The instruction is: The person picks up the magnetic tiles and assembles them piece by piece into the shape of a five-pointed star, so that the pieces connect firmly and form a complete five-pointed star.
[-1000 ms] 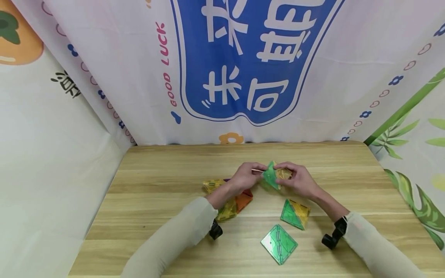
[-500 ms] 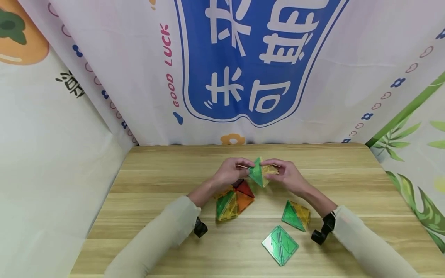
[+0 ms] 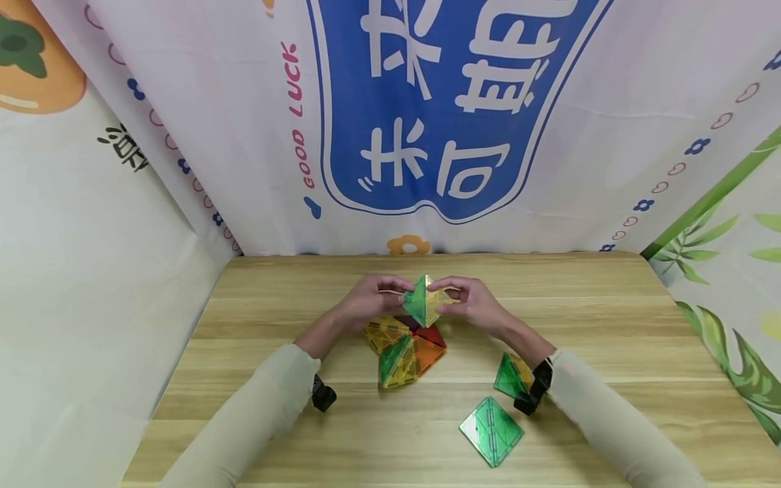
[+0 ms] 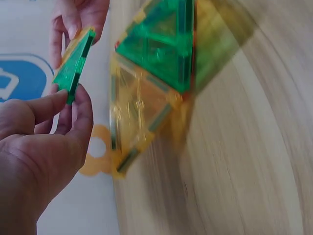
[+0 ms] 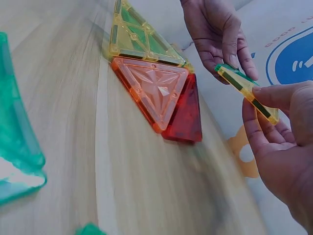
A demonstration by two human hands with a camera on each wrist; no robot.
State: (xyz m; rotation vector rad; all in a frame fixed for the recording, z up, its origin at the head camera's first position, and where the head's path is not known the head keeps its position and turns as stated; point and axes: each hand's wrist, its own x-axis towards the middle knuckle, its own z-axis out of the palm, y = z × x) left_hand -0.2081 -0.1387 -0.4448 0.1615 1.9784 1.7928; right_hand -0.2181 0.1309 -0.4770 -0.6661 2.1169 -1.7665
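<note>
A translucent green triangular magnetic tile meets a yellow triangular magnetic tile along one edge, and the pair is held up above the table. My left hand pinches the green side between thumb and fingers. On the yellow side, my right hand does the same. Just below and in front lies a cluster of joined triangular tiles. In it are an orange tile, a dark red tile, a green tile and yellow ones. The cluster's far part is partly hidden by the held pair.
Two green triangles lie together as a diamond on the wooden table. A green-and-yellow pair lies behind them, partly covered by the right wrist camera. A printed cloth hangs along the table's back edge.
Both hands have moved left together with the joined green and yellow tiles, from the right of the cluster to just above its far side. More of the cluster shows now.
</note>
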